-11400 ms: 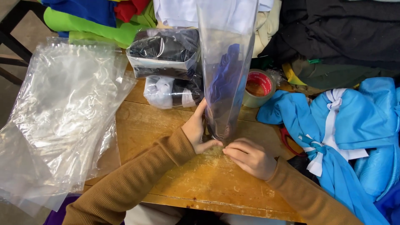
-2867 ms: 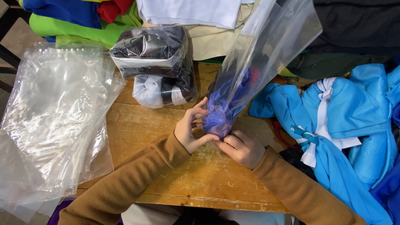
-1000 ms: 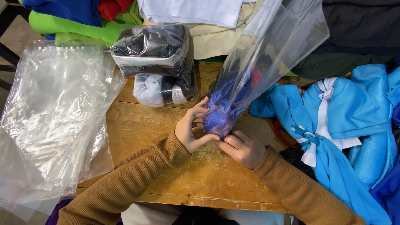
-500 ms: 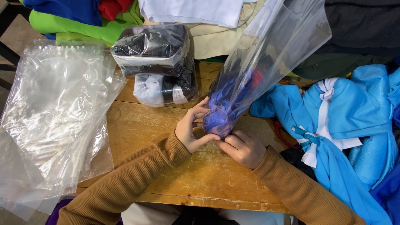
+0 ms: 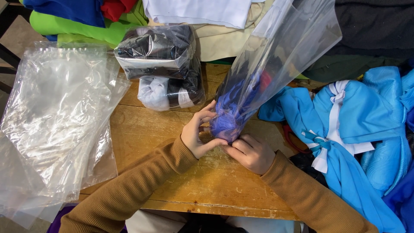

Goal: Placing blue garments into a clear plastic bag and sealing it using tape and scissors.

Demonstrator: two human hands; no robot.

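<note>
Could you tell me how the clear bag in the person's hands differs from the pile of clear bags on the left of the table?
The held bag stands up, tilted right; the stacked bags lie flat, overhanging the table. The held bag has blue cloth at its bottom; the stacked bags look empty. The left hand and right hand grip the held bag; nothing touches the stacked bags. Both are clear plastic.

Table: worn yellow wooden table (image 5: 207,190), scuffed and speckled, its near edge chipped.
Floor: grey-brown floor (image 5: 19,32), seen off the table's far left corner.
Frame: dark metal frame (image 5: 6,56) beside that same corner.
Light: even, soft shadows on the table.
</note>
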